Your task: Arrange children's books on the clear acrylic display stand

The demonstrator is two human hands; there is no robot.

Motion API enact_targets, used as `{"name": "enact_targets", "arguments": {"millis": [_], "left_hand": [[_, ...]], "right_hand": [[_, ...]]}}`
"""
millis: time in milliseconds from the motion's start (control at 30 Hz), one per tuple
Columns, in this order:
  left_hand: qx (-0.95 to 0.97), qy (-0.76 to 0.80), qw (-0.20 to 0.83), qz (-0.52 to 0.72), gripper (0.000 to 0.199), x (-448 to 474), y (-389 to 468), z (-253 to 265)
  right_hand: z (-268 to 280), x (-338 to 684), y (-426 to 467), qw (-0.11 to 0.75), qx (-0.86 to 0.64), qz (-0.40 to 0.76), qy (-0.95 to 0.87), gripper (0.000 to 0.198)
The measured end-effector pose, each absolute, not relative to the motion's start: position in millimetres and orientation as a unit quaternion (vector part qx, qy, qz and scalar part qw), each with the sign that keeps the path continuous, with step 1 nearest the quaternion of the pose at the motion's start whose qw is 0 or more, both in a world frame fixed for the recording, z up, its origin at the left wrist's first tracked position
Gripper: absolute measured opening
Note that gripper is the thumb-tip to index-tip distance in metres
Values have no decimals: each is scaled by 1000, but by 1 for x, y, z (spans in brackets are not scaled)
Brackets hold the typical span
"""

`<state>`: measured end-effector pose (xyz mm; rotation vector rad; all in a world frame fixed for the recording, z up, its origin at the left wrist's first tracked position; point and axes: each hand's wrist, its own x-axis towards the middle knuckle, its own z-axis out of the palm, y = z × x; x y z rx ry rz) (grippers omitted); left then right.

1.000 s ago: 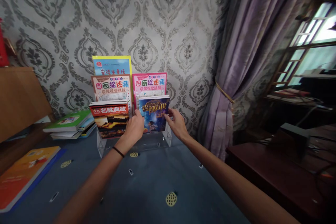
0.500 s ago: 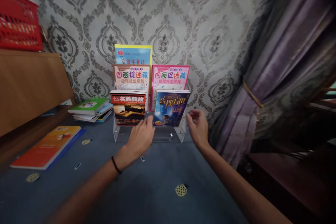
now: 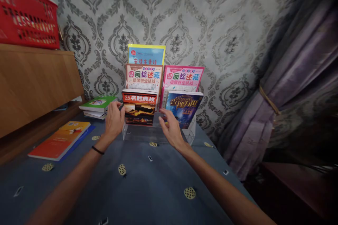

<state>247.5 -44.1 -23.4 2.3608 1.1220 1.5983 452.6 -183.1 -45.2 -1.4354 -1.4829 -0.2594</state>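
Observation:
A clear acrylic book stand (image 3: 142,135) holds several books in tiers. At its front left leans a book with a red and black cover (image 3: 139,110); a blue book (image 3: 183,109) leans at its front right. My left hand (image 3: 114,121) is at the left edge of the red and black book, fingers loosely bent, with no grip on it visible. My right hand (image 3: 171,128) is in front of the gap between the two front books, thumb and fingers apart, covering the blue book's lower left corner. Behind stand a brown-edged book (image 3: 144,77), a pink book (image 3: 183,77) and a yellow-edged blue book (image 3: 146,53).
Left of the stand are a small pile of books with a green one (image 3: 97,103) on top and an orange book (image 3: 60,140) over a blue one. A red basket (image 3: 29,14) sits on a wooden cabinet (image 3: 39,84). A purple curtain (image 3: 253,126) hangs at right.
My left hand has moved from the stand's middle to the red and black book's left edge. My right hand has come from the stand's right side into the middle. The view has shifted left.

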Motion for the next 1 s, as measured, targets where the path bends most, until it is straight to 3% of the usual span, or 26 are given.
{"name": "enact_targets", "arguments": {"millis": [233,667,1000], "left_hand": [[786,274,132,538,32,257,-11,-10],[804,316,137,484,28,263,3,1],[808,336,131,466,29,266,10,7]], "right_hand": [[-38,451,-130,522,-589,-144,-600,51],[-23,455,-95,589,-577,-132,-551,32],[-18,454,-95,543,-620,-196,-532,31]]}}
